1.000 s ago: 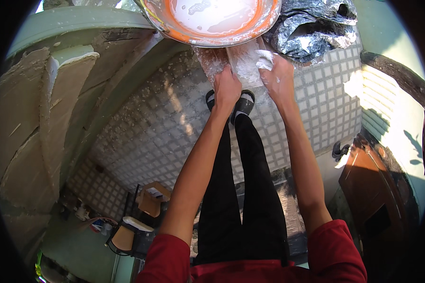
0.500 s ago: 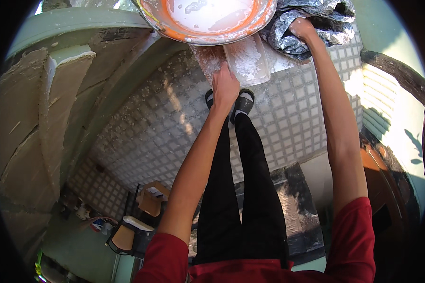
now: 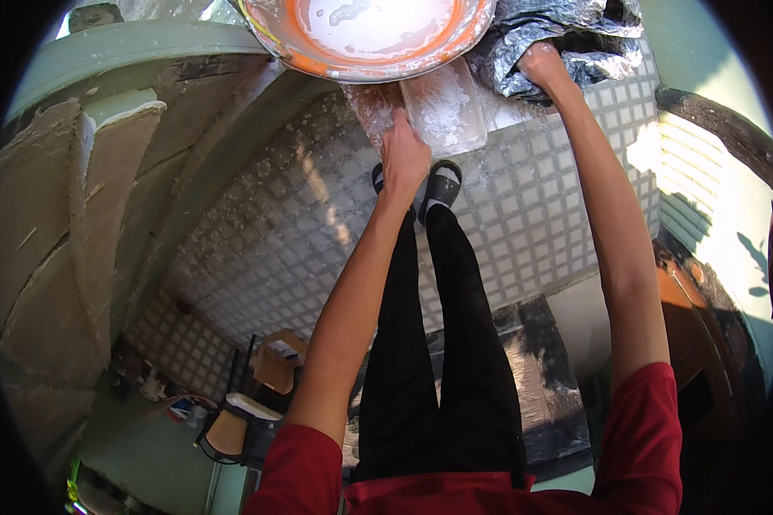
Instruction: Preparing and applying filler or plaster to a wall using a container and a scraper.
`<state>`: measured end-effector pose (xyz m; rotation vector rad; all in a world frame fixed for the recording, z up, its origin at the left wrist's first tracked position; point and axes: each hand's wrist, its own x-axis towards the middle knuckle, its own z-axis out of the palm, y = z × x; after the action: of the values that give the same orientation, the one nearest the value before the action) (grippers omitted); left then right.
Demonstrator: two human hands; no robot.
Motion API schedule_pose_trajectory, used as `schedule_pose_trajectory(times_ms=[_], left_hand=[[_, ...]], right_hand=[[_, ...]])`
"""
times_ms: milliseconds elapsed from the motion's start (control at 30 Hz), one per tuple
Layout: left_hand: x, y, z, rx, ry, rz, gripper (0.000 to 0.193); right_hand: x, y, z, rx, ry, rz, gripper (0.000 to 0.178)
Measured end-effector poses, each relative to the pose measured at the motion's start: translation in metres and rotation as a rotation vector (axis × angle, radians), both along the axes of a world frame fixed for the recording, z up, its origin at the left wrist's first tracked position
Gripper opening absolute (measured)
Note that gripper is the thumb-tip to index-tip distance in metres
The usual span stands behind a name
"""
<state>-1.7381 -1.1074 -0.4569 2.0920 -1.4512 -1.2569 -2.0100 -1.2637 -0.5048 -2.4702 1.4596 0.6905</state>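
Observation:
My left hand [image 3: 404,156] is closed in a fist just in front of a clear, flat plastic container [image 3: 445,113] dusted with white powder. Whatever the fist may hold is hidden from me. To the right, my right hand [image 3: 542,66] has its fingers closed on the rim of a crumpled silver bag [image 3: 511,39], whose dark mouth gapes beside it. Between and beyond the hands stands an orange-rimmed basin [image 3: 318,66] of milky white liquid, its edge smeared with white.
Broken sheets of grey-brown board [image 3: 34,206] lean at the left beside a curved green ledge [image 3: 172,36]. Pale tiles [image 3: 524,189] cover the ground under my sandals [image 3: 443,182]. A cardboard box [image 3: 276,365] sits lower left; a dark log [image 3: 721,129] lies at the right.
Both hands sit slightly further left in the picture, and the basin and bag have shifted left a little too. The right hand stays at the bag, and the left stays closed.

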Motion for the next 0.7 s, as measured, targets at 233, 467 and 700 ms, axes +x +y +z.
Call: schedule_pose_trajectory(times_ms=[233,467,700], left_hand=[[0.007,0.002,-0.002,-0.047,-0.026,0.000,0.026],[0.004,0.002,-0.003,-0.045,-0.011,0.018,0.027],[0.000,-0.001,0.001,-0.018,0.009,0.015,0.026]], right_hand=[[0.011,0.017,0.084,-0.329,-0.425,-0.566,0.031],[0.042,0.073,0.143,-0.209,-0.561,-1.087,0.034],[0.107,0.138,0.103,-0.222,-0.806,-0.782,0.028]])
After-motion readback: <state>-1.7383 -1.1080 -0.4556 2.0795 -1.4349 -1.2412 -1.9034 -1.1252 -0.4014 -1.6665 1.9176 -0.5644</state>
